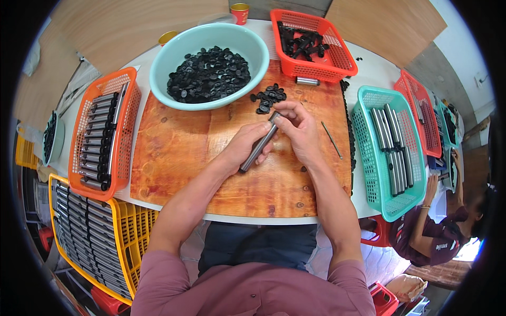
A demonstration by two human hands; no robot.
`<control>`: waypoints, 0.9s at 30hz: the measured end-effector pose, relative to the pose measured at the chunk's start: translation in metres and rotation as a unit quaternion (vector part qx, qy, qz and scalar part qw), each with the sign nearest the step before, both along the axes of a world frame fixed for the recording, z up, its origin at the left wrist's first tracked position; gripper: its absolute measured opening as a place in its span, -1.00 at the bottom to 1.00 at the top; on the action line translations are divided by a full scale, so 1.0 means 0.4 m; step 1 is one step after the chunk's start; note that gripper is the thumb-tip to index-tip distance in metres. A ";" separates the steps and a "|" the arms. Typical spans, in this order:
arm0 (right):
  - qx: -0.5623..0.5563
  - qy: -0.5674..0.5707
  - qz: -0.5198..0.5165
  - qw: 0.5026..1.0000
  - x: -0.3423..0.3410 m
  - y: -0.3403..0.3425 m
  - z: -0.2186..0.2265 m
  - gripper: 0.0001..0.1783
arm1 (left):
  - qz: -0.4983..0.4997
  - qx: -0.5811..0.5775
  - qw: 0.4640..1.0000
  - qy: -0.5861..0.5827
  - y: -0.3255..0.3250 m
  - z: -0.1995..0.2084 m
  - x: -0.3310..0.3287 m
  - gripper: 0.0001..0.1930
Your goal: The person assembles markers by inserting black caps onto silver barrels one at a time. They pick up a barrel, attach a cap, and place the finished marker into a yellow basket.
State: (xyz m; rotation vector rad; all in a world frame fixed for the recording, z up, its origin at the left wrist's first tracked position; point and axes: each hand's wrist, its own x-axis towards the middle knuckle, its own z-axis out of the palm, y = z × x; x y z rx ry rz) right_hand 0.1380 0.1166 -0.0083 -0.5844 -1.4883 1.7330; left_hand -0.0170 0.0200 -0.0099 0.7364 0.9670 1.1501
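Over the wooden board point(179, 163), my left hand point(249, 143) is closed around a dark grey metal tube point(258, 150), which slants from lower left to upper right. My right hand point(299, 129) is closed at the tube's upper end, its thumb and fingers pressed against it. Whether a small cap sits between those fingers is hidden. Just beyond the hands lies a small pile of black plastic caps point(270, 97). A large pale-green basin point(158, 79) behind it holds many more such caps. To the right of my right hand, a thin metal rod point(332, 140) rests on the board.
An orange basket point(135, 100) of tubes stands left, above a yellow crate point(132, 226). A red basket point(337, 71) with black parts is at the back, near a short tube point(308, 81). Right is a green basket point(369, 174) of tubes. A co-worker point(429, 231) sits far right.
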 end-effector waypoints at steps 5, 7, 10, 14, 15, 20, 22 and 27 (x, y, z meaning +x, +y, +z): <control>0.026 -0.014 -0.003 1.000 0.004 0.003 0.003 -0.70 | 0.003 0.011 0.999 0.038 -0.003 -0.006 -0.002 -0.60; 0.022 -0.010 0.000 1.000 0.007 0.008 0.000 -0.70 | 0.006 0.018 0.999 0.041 -0.003 -0.013 0.000 -0.61; -0.009 0.019 0.001 1.000 0.005 0.014 -0.007 -0.69 | 0.005 0.024 0.999 0.036 0.002 -0.018 -0.004 -0.63; -0.018 0.017 -0.010 1.000 0.023 0.024 0.003 -0.67 | -0.014 0.053 0.998 0.041 0.011 -0.022 -0.008 -0.65; -0.016 0.015 -0.009 1.000 0.023 0.026 0.002 -0.68 | -0.012 0.061 0.996 0.056 0.012 -0.026 -0.009 -0.65; -0.015 0.011 0.004 1.000 0.018 0.025 0.006 -0.68 | 0.011 0.077 0.990 0.122 0.001 -0.026 -0.013 -0.67; -0.023 0.008 0.011 1.000 0.018 0.024 0.010 -0.67 | 0.011 0.070 0.988 0.140 0.000 -0.020 -0.014 -0.68; -0.022 -0.061 0.033 0.997 0.048 0.061 0.010 -0.71 | 0.047 0.175 0.931 0.316 0.001 -0.012 -0.008 -0.65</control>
